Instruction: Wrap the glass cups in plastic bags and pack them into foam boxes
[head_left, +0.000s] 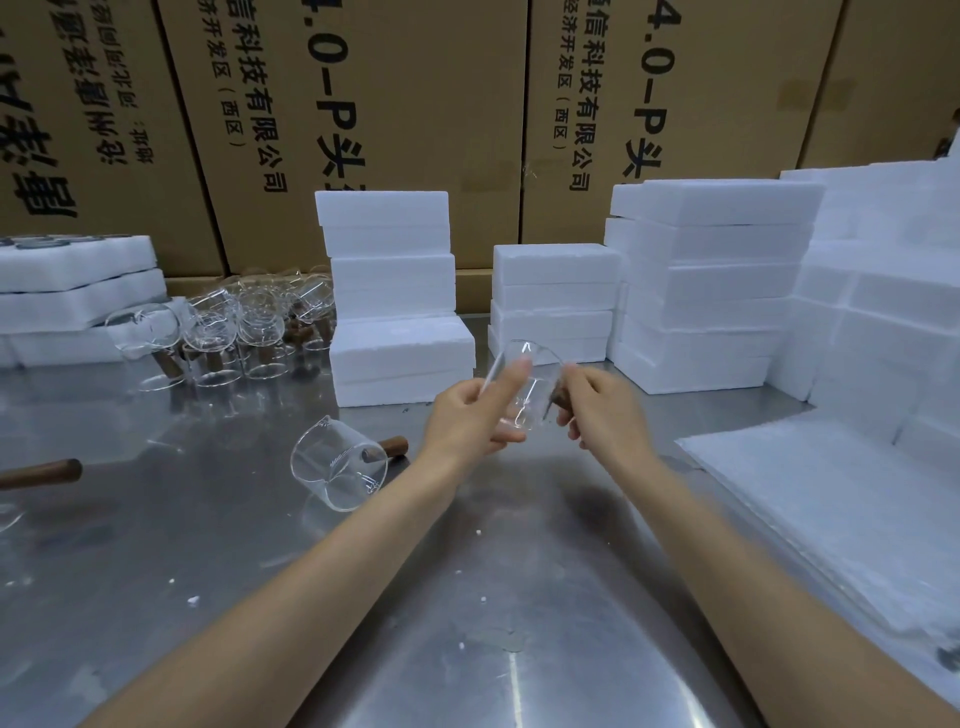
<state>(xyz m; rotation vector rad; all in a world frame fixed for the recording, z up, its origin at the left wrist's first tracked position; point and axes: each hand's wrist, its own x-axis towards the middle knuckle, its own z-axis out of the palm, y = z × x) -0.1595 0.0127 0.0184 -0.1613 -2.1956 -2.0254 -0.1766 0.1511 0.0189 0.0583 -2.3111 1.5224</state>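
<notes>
Tall brown cardboard cartons (415, 93) are standing side by side well beyond the left hand (470, 415) and the right hand (602, 410), filling the whole background. Large black printed characters and letters (332, 78) are running sideways down their faces. A grey, shiny stainless-steel table (363, 597) is stretching out beneath both hands and towards the viewer, mirroring blurred shapes on its surface. Small white crumbs (192, 601) are lying scattered on the metal, nearer the viewer than the left hand and off to its left. A bright streak of glare (514, 691) is showing on the table, well on the near side of both hands
</notes>
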